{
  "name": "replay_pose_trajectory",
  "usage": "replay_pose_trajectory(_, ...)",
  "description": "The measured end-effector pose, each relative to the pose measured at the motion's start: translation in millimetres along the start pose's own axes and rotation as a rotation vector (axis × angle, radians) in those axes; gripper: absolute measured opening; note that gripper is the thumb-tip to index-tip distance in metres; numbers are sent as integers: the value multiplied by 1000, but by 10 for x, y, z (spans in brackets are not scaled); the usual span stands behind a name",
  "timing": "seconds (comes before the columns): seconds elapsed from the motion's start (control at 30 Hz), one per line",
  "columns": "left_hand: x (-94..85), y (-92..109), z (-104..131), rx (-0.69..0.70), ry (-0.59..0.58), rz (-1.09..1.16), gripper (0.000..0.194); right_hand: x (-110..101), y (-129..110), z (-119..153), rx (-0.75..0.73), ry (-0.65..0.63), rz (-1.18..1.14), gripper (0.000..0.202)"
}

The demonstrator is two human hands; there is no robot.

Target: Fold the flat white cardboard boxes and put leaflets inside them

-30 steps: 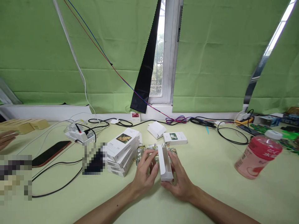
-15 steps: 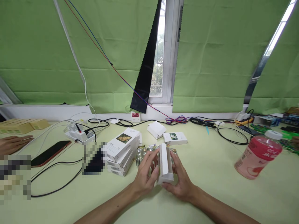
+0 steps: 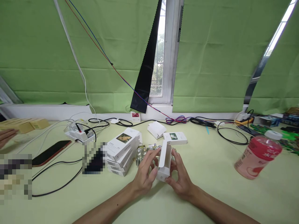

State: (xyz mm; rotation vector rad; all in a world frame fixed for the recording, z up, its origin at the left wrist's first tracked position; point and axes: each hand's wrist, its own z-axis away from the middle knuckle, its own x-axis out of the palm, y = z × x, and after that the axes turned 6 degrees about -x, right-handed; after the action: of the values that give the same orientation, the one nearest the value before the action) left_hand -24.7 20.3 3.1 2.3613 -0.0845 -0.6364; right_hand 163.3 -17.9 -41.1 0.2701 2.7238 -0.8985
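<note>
Between my two hands is a small white cardboard box, tilted, with its long side open and a flap standing up. My left hand grips its left side with thumb and fingers. On the right side, my right hand holds it, thumb near the bottom end. Just behind the box lie several shiny cylindrical batteries, partly hidden by my hands. Left of them is a stack of white boxes, the top one printed with yellow flowers.
Behind sit an unprinted white box and a flat flower-printed box. A pink drink bottle stands right. Left are a phone, a power strip, cables and another person's hand near yellow boxes.
The white box has turned slightly in my hands, showing more of its open inside. The other person's hand at the left has lifted and moved further left.
</note>
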Motion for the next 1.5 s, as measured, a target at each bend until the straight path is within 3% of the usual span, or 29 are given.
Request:
replay_pose_trajectory(0.93,-45,-29,-29,-7,-9,4,61,4,68,66,80,9,128,103)
replay_pose_trajectory(1.17,-52,-44,-30,29,-20,28,58,-1,-50,-26,17,117,102,91)
replay_pose_trajectory(1.5,-7,-86,11,-20,-20,3,69,-17,-77,-52,77,168,107,88)
